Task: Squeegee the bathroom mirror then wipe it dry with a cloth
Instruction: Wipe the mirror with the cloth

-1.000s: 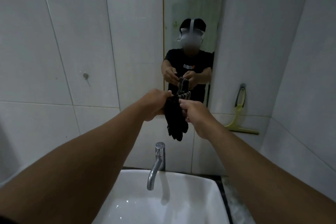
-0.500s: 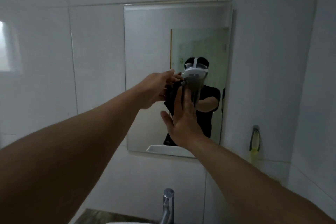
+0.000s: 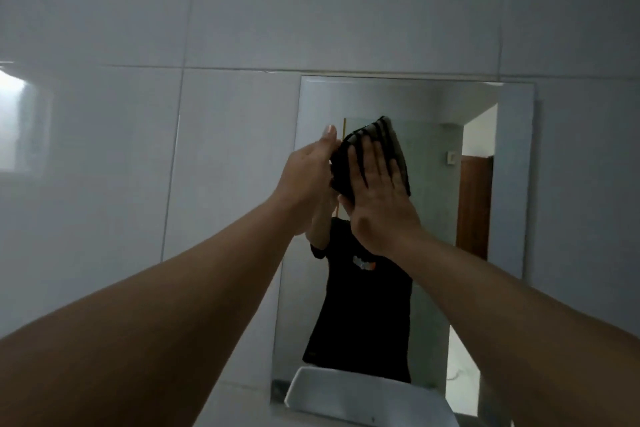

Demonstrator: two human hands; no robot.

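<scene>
A dark cloth with thin stripes near its upper edge is pressed flat against the upper middle of the mirror, which is mounted on the far wall of pale glossy tiles. The right hand is laid open over the cloth, palm toward the glass and fingers spread, so that the cloth is pinned to the glass under the palm rather than clenched. The left hand is held just to the left of it, its fingers extended and reaching the left edge of the cloth; whether that edge is pinched or only touched cannot be told, since the fingertips are hidden behind the fabric. Both forearms are stretched out from the near bottom corners of the view and meet at the cloth. In the mirror, a reflected person in a black T-shirt is seen, the upper part being covered by the cloth and hands. A reflected brown door is visible at the right of the glass, with a small switch plate beside it. A white basin is seen at the bottom edge, below the mirror. A bright patch of reflected light lies on the tiles at far left.
</scene>
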